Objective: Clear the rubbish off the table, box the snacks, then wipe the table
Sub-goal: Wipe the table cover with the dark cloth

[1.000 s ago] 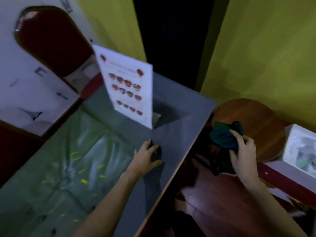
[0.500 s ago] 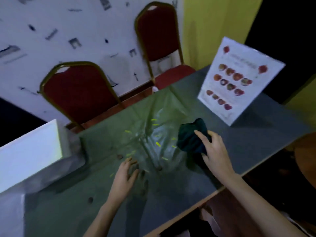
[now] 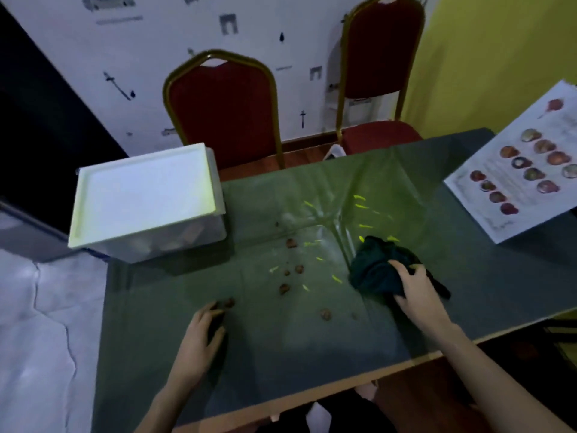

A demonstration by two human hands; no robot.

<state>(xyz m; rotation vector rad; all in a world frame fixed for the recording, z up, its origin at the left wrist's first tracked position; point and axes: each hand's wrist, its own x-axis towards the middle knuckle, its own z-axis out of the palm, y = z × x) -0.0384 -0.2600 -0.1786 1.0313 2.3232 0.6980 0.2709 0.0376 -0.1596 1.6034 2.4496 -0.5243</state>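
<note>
Grey-green table [image 3: 312,354], glossy centre with creased sheen. White lidded plastic box [image 3: 146,198] on the far-left corner; laminated picture sheet [image 3: 524,170] propped at far right. Two red padded chairs [image 3: 224,110] behind. Brown crumbs [image 3: 291,243] scattered mid-table, between both hands. Right hand [image 3: 416,289] palm-down, fingers clamped on the crumpled dark-green cloth [image 3: 377,270], pressed to the table. Left hand [image 3: 199,335] flat on the table, fingers loosely spread, holding nothing, fingertips touching a crumb.

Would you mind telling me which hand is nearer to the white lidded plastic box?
The left hand: it rests flat on the table, below and right of the white lidded plastic box. The right hand sits farther right, on the dark green cloth.
</note>
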